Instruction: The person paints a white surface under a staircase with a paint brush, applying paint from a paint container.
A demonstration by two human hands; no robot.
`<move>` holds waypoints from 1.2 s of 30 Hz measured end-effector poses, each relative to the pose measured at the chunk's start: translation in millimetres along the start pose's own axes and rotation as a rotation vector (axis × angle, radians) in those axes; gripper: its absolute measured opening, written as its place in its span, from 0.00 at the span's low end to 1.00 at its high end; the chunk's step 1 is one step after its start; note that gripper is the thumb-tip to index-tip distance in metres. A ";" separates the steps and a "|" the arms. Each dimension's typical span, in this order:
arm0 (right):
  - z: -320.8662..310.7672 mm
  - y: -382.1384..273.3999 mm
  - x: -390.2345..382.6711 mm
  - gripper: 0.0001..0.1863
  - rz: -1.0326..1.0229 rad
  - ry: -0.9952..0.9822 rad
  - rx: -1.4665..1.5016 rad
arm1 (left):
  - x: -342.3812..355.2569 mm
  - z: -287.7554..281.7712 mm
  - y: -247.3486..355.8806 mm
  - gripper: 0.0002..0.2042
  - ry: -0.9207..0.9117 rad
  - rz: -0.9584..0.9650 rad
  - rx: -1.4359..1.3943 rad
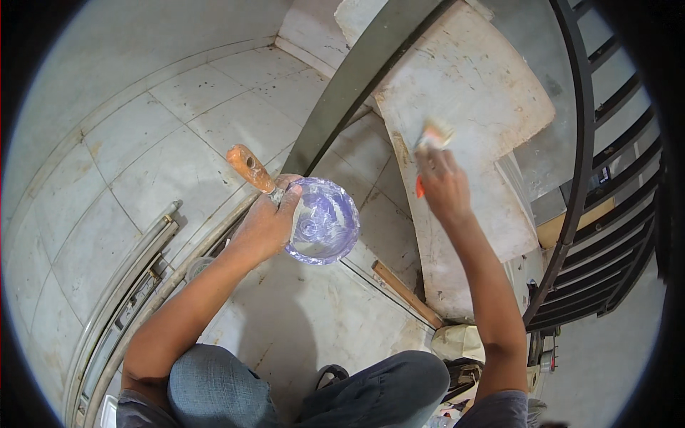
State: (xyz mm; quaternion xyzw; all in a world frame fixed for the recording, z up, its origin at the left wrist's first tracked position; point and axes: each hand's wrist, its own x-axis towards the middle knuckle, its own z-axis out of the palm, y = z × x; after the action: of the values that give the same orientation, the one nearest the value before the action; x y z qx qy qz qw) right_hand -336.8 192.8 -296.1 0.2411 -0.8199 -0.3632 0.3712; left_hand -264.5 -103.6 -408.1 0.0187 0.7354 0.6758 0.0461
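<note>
My left hand (267,221) is closed on the rim of a round purple bowl (325,228), smeared inside with a whitish paste or paint. The same hand grips a tool with an orange-brown wooden handle (248,165) that has a hole in it; its working end is hidden, so its kind cannot be told. Over a pale, stained board (485,93), my right hand (444,185) is closed around a paintbrush (433,135) with an orange handle and light bristles. Motion blurs the brush, which appears to touch the board's face.
A dark metal frame bar (349,85) rises between bowl and board. Black railing slats (614,192) stand at the right. Long metal profiles (128,307) lie along the tiled floor (178,128) at left. A wooden strip (407,294) and a pale bag (459,342) lie near the board's foot.
</note>
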 end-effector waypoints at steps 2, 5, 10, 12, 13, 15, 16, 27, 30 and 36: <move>-10.0 -3.5 -3.9 0.17 0.031 -0.027 0.487 | -3.2 -2.5 2.2 0.20 -0.019 -0.006 -0.018; -22.0 51.1 8.3 0.11 0.216 0.148 0.856 | 0.0 -1.7 -0.4 0.20 -0.020 0.063 -0.039; -69.6 100.9 30.0 0.07 0.523 0.165 0.675 | -1.5 -5.7 -3.3 0.19 0.004 0.042 -0.030; -77.8 102.2 25.5 0.13 0.413 0.269 0.249 | -0.1 -4.8 -5.0 0.19 -0.009 0.040 -0.020; -74.0 98.9 19.6 0.13 0.416 0.269 0.241 | 3.8 -2.6 -10.4 0.19 -0.010 -0.019 -0.035; -45.2 77.4 3.5 0.22 0.226 0.294 -0.075 | 9.8 0.2 -15.6 0.19 -0.015 -0.070 -0.048; -28.6 51.1 -4.5 0.22 0.118 0.198 -0.119 | 11.3 1.9 -19.2 0.19 0.013 -0.057 -0.059; -50.5 82.5 2.3 0.09 0.483 0.244 0.690 | 4.9 2.6 -17.4 0.19 0.075 0.105 -0.023; -78.2 108.3 4.3 0.12 0.446 0.362 0.400 | 0.8 1.4 -8.8 0.19 0.097 0.033 0.129; -26.7 76.6 -19.5 0.22 0.232 0.175 -0.127 | 11.0 13.7 -17.4 0.20 0.083 0.111 0.093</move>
State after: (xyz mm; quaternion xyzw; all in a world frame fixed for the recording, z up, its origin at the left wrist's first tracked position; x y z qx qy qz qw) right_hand -313.7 242.1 -233.0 0.1517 -0.7821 -0.3467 0.4950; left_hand -273.5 -90.5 -427.0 0.0334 0.7652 0.6425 -0.0229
